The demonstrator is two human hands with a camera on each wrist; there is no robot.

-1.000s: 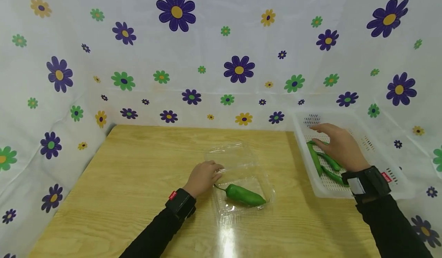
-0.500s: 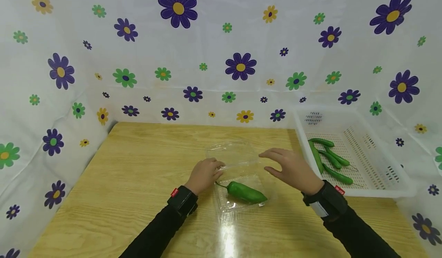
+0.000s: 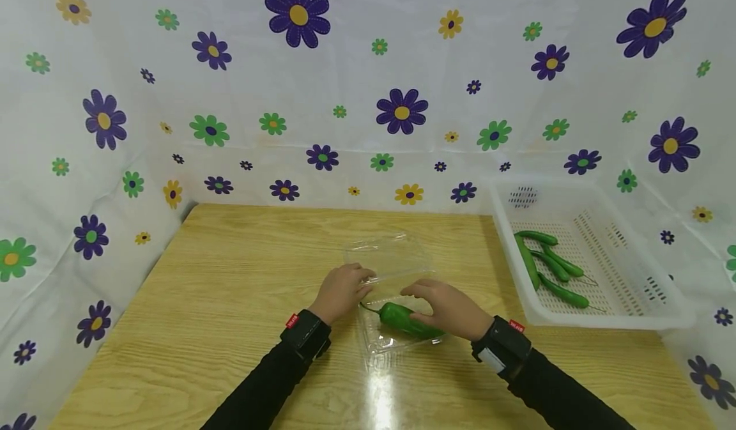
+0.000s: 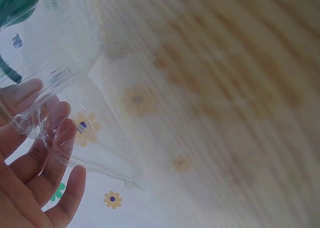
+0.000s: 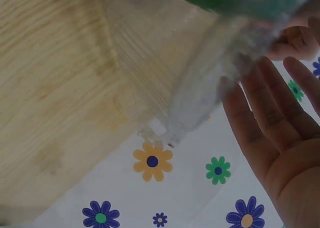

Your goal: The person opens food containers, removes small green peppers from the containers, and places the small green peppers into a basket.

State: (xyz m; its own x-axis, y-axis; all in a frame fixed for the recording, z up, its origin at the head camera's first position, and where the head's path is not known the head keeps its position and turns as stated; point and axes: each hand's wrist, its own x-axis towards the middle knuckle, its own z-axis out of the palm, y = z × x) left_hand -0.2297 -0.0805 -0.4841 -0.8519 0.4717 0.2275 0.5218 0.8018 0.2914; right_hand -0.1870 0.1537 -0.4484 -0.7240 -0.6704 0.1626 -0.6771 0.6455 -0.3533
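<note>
Clear clamshell box (image 3: 397,296) sits mid-bench, nearer the front edge, holding one green pepper (image 3: 407,318). Left hand (image 3: 340,291) pinches its left rim, steadying it. Right hand (image 3: 445,308), fingers relaxed and apart, rests over the pepper. Spare peppers lie in the white basket (image 3: 644,308) at the right edge.
</note>
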